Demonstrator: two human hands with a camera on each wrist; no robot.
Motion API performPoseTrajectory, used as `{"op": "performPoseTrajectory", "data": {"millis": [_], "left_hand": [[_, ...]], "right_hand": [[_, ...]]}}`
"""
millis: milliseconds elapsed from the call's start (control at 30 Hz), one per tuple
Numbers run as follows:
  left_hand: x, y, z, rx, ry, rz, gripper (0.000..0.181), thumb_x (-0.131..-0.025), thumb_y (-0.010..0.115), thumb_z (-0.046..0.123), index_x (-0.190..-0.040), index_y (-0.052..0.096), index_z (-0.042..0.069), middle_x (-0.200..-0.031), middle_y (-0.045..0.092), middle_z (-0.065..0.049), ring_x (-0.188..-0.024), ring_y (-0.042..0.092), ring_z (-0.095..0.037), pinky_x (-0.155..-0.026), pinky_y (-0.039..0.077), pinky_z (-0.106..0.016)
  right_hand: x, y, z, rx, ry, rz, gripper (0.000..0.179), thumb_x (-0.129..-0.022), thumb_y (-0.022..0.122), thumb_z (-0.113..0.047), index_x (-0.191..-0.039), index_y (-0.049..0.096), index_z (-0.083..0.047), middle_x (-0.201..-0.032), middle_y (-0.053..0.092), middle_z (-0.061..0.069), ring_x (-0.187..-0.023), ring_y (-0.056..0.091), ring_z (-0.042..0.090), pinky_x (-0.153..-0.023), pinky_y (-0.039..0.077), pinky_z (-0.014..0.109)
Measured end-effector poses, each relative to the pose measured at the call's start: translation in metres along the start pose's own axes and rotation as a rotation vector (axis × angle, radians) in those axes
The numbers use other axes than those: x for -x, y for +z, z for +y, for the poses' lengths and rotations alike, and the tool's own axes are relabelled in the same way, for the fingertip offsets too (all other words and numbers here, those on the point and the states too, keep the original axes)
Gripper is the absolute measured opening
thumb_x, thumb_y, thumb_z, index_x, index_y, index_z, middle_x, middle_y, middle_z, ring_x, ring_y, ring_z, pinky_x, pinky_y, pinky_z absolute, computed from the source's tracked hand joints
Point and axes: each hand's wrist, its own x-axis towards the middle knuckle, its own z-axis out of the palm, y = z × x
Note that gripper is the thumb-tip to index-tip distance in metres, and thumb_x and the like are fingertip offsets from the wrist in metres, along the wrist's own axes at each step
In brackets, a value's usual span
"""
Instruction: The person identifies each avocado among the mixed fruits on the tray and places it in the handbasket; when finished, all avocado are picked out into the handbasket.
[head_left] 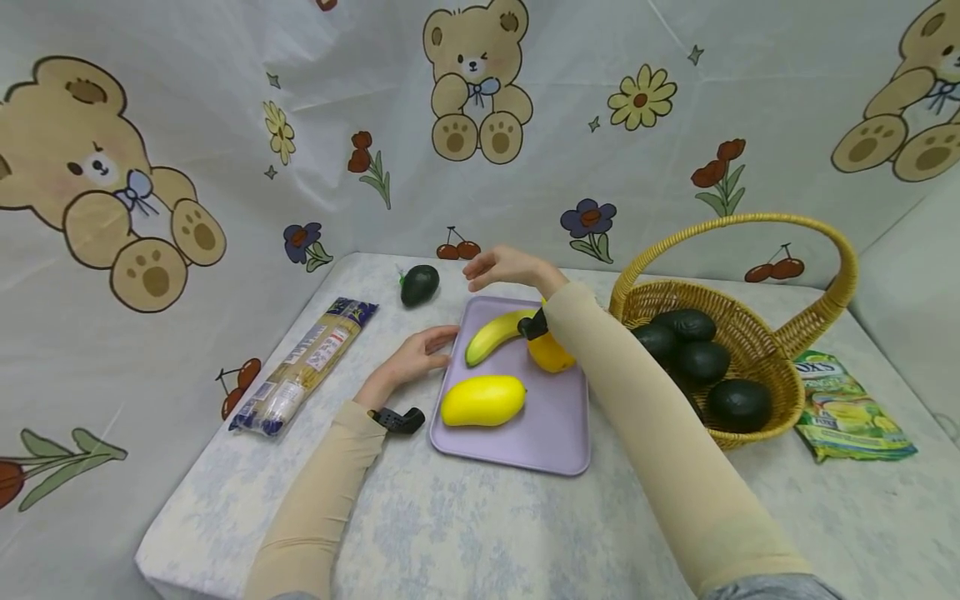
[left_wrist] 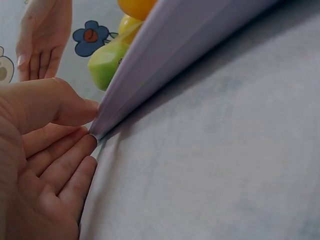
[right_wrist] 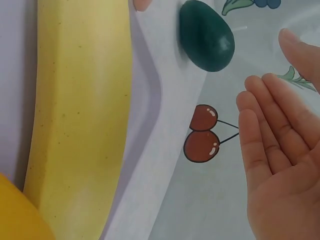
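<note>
My left hand [head_left: 412,357] is at the left edge of a lilac tray [head_left: 517,454], fingers loosely extended. In the left wrist view its thumb and fingertips touch the rim or lie right against it. My right hand [head_left: 512,267] hovers over the tray's far edge, holding nothing; its fingers [right_wrist: 272,127] are relaxed. On the tray lie a banana [head_left: 491,337], a yellow mango [head_left: 483,401] and an orange fruit [head_left: 550,354], partly hidden by the right forearm. A dark green avocado [head_left: 420,285] sits on the table beyond the tray, left of the right hand.
A wicker basket [head_left: 787,400] with a tall handle stands at the right, with several dark avocados [head_left: 738,406] inside. Beside it lies a green candy bag [head_left: 847,408]. A pack of spaghetti [head_left: 307,367] is at the left. A bear-print cloth [head_left: 315,50] hangs behind the table.
</note>
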Motion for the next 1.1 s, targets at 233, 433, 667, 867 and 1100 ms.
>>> {"op": "performPoseTrajectory", "data": {"millis": [233,433,667,867,1100], "left_hand": [[0.002,-0.009,-0.005,-0.009,-0.002,0.007,0.056,-0.088,0.056,-0.007,-0.139,0.033,-0.014,-0.143,0.034,-0.028,-0.132,0.032,-0.039,-0.111,0.027,-0.045],[-0.006,-0.015,-0.028,-0.004,0.007,0.024,0.057,-0.089,0.058,-0.005,-0.14,0.034,-0.01,-0.145,0.035,-0.024,-0.133,0.032,-0.036,-0.111,0.026,-0.044],[-0.011,-0.015,-0.041,-0.022,0.031,0.06,0.056,-0.087,0.06,-0.003,-0.14,0.04,-0.005,-0.143,0.041,-0.017,-0.132,0.038,-0.028,-0.11,0.031,-0.034],[-0.012,-0.01,-0.042,-0.018,0.056,0.052,0.056,-0.087,0.06,-0.003,-0.139,0.04,-0.006,-0.143,0.041,-0.018,-0.132,0.038,-0.028,-0.109,0.031,-0.034],[-0.011,-0.003,-0.041,0.005,0.059,0.035,0.056,-0.088,0.059,-0.004,-0.14,0.039,-0.006,-0.143,0.04,-0.017,-0.132,0.037,-0.027,-0.109,0.031,-0.032]], "right_hand": [[-0.015,0.005,-0.008,-0.011,-0.014,-0.007,0.046,-0.087,0.069,-0.022,-0.129,0.056,-0.007,-0.127,0.057,0.005,-0.117,0.051,0.018,-0.101,0.041,0.035],[-0.029,0.007,-0.014,-0.034,-0.032,0.005,0.051,-0.086,0.07,-0.022,-0.132,0.053,-0.009,-0.133,0.052,0.006,-0.124,0.045,0.019,-0.104,0.038,0.036],[-0.047,0.014,-0.023,-0.037,-0.083,0.036,0.058,-0.084,0.072,-0.022,-0.136,0.049,-0.01,-0.138,0.049,0.007,-0.128,0.041,0.02,-0.105,0.037,0.034],[-0.061,0.022,-0.025,-0.034,-0.084,0.026,0.061,-0.085,0.072,-0.023,-0.139,0.047,-0.011,-0.14,0.046,0.004,-0.13,0.038,0.02,-0.105,0.037,0.034],[-0.072,0.03,-0.018,-0.025,-0.062,0.026,0.063,-0.085,0.072,-0.024,-0.14,0.045,-0.012,-0.141,0.046,0.004,-0.131,0.037,0.021,-0.105,0.036,0.038]]}}
